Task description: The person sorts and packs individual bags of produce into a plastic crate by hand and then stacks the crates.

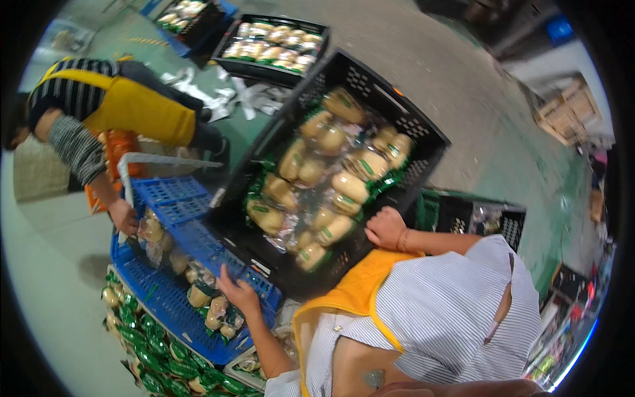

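Observation:
A large black plastic crate (421,124) lies tilted before me, with rows of clear, green-marked bags of pale produce (349,183) inside. My right hand (387,228) is curled at its near right side, fingers closed on the rim. To the left stands a blue plastic crate (173,293), where similar bags (216,312) rest along one side. Fingers spread, my left hand (240,294) is at the blue crate's wall and holds nothing; whether it touches the wall is not clear.
A co-worker in a yellow apron (144,109) bends at the far left, one hand (123,217) at bags in the blue crate. Green-wrapped packs (158,347) are heaped below. Another filled black crate (273,69) stands behind, near white strips (253,97) on the floor.

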`<state>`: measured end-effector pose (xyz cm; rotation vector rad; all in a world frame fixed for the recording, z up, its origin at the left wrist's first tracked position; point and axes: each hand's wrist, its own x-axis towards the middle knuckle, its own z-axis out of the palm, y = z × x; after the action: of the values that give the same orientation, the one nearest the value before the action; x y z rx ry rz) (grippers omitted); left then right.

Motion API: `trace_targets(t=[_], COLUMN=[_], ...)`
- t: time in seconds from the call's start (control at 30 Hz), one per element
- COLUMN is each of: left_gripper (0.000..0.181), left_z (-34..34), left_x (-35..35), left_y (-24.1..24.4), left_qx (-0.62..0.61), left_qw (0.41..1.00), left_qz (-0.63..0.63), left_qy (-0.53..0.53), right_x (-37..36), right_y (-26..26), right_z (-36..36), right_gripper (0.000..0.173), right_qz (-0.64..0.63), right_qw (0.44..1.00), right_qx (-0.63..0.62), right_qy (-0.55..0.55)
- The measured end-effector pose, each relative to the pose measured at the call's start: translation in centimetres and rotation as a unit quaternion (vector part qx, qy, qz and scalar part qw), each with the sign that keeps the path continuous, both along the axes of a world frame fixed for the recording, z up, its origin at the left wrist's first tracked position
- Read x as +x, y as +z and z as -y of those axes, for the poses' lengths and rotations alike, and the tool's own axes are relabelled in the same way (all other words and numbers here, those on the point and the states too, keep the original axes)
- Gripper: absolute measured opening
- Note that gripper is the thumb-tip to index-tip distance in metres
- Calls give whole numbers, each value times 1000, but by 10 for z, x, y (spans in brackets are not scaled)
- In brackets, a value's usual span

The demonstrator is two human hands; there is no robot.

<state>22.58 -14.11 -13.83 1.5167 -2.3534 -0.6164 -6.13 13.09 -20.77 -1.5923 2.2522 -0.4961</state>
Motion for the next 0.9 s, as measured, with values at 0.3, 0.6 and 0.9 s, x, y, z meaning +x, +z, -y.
trace_targets(t=[0.3, 0.6, 0.9], left_gripper=[40, 53, 79], left_z=[70, 331, 442], left_x=[7, 82, 122], left_y=[1, 71, 43], left_qx=[-32, 86, 48], left_qw=[983, 911, 955], left_qz=[-130, -216, 51], left_qy=[122, 339, 287], right_x=[-46, -25, -32], right_y=[6, 20, -46], right_z=[28, 28, -1], right_gripper=[44, 32, 21], right_qz=[209, 244, 118], right_qw=[920, 938, 976], right_qx=[162, 198, 170], right_qy=[289, 146, 73])
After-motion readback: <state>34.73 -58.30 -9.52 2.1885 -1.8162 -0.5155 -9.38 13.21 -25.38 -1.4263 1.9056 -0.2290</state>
